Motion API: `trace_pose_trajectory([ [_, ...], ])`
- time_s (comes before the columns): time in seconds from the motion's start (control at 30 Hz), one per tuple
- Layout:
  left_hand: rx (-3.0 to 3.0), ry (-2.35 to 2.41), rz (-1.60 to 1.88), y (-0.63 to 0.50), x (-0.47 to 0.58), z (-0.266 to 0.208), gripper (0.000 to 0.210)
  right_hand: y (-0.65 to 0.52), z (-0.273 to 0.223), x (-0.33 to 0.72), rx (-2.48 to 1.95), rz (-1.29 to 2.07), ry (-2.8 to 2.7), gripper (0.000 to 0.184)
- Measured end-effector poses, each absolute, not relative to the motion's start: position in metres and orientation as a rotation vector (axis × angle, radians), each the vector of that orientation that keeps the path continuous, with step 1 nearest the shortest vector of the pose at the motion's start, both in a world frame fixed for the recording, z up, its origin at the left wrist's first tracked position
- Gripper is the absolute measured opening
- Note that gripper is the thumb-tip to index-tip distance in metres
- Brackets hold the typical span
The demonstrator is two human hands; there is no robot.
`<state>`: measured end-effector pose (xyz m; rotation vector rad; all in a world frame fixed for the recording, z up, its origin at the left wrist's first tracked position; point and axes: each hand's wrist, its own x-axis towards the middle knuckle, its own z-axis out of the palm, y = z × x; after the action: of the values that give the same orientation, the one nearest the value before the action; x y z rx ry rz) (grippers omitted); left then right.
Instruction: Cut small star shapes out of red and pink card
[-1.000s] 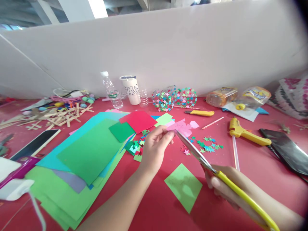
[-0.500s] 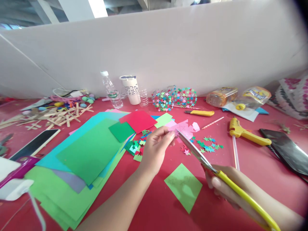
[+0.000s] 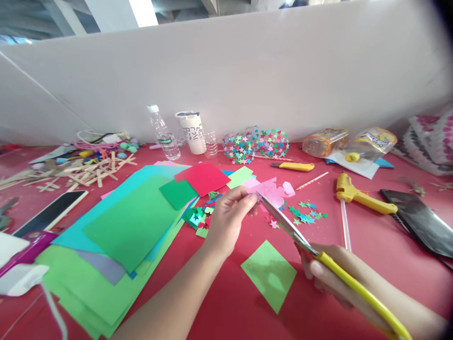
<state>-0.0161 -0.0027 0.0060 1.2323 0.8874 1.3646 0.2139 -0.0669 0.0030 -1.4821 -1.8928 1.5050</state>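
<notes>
My left hand (image 3: 231, 215) pinches a small pinkish-purple piece of paper between thumb and forefinger, mostly hidden by the fingers. My right hand (image 3: 332, 269) grips yellow-handled scissors (image 3: 283, 222), their blade tips meeting the paper at my left fingertips. Behind my fingers lies pink paper (image 3: 271, 189) with a star drawn on it. Small cut paper stars (image 3: 306, 215) are scattered to the right of the tips. Below, between my wrists, rests a light green square (image 3: 271, 276) with faint drawn lines.
Stacked colored sheets (image 3: 134, 222) cover the left side, near a phone (image 3: 49, 215) and wooden sticks (image 3: 92, 174). At the back stand a water bottle (image 3: 166, 137), a tumbler (image 3: 191, 134) and star-filled containers (image 3: 239, 146). A yellow glue gun (image 3: 364, 198) and cutter knife (image 3: 295, 166) lie right.
The scissor tips have shifted very slightly left, and the blades look a little closer together. Both hands stay almost where they were.
</notes>
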Motion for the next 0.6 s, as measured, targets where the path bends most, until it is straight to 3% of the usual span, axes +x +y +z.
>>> trace_pose_trajectory([
  [0.4, 1.237, 0.909, 1.35, -0.004, -0.014, 0.008, 0.022, -0.073, 0.02, 0.201, -1.561, 1.439, -1.741, 0.074],
  [0.6, 1.254, 0.936, 1.334, -0.003, -0.014, 0.008, 0.022, -0.07, 0.003, 0.205, -1.562, 1.419, -1.791, 0.071],
])
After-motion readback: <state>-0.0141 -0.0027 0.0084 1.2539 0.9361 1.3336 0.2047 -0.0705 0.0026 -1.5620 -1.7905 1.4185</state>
